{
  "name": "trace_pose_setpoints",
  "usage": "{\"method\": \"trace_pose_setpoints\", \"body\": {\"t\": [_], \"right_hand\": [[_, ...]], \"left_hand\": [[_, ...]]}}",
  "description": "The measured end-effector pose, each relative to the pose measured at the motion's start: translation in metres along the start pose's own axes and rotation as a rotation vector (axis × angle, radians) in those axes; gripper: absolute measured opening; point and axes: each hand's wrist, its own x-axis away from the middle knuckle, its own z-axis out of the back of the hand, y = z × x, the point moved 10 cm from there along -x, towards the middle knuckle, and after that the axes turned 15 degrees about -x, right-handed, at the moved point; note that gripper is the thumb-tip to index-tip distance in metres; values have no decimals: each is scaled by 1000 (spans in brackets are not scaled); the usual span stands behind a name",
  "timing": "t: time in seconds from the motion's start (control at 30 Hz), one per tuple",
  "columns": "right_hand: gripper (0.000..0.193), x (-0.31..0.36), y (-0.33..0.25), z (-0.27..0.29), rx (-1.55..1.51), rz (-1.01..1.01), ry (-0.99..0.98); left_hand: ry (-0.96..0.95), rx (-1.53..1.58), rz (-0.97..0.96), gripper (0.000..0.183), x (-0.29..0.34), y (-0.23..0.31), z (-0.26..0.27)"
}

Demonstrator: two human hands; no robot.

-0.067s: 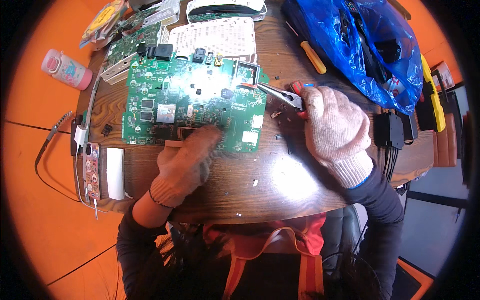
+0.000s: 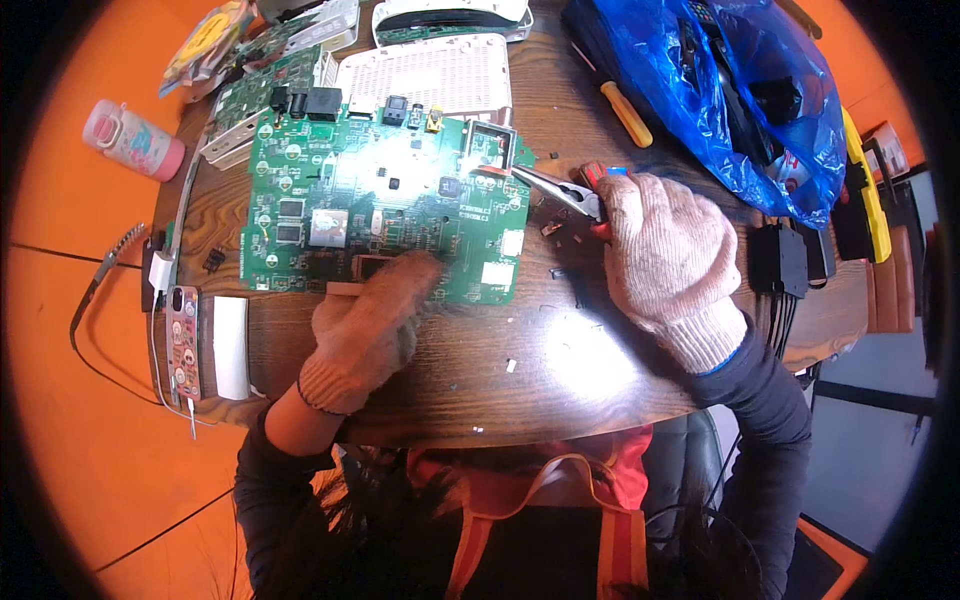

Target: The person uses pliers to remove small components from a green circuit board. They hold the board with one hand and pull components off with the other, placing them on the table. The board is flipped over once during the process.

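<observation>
A large green circuit board (image 2: 335, 180) lies in front of me, tilted a little over the wooden table. My left hand (image 2: 365, 315), in a knitted work glove, grips its near edge, with the fingers lying over the board. In my gloved right hand (image 2: 672, 250) are long-nose pliers (image 2: 560, 190) with red handles. Their jaws reach the board's right side, at the rim of a square metal shield frame (image 2: 490, 150). Whether the jaws pinch the metal is too small to tell. Black connectors (image 2: 323, 103) line the board's far edge.
Behind the board are a white vented casing (image 2: 430, 75) and another green board (image 2: 275, 85). A yellow-handled screwdriver (image 2: 627, 115) lies beside a blue plastic bag (image 2: 720, 120). At left are a phone (image 2: 184, 340) and a pink bottle (image 2: 135, 140). Small scraps dot the table (image 2: 480, 390).
The circuit board has shifted slightly to the left with my left hand. The pliers and my right hand have moved slightly left too.
</observation>
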Motion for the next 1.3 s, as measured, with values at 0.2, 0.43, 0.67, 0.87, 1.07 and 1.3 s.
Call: {"method": "trace_pose_setpoints", "body": {"t": [0.2, 0.43, 0.67, 0.87, 1.07, 1.3], "right_hand": [[47, -4, 6, 2, -259, 39, 42], [47, 10, 10, -26, -462, -212, -238], [22, 28, -14, -41, -1378, -440, -553], [23, 50, -56, -49, -2321, -563, -840], [25, 41, -88, -37, -2473, -316, -725], [49, 49, -84, -34, -2491, -646, -829]], "left_hand": [[72, -371, -89, 33, 3, 17, -3], [115, -1060, -282, 34, 5, 32, -32], [173, -1365, -427, 42, 13, 27, -40], [171, -594, -198, 38, 12, 12, -13], [119, -1530, -355, 41, 21, 41, -38], [86, -931, -137, 42, 21, 32, -14]]}}
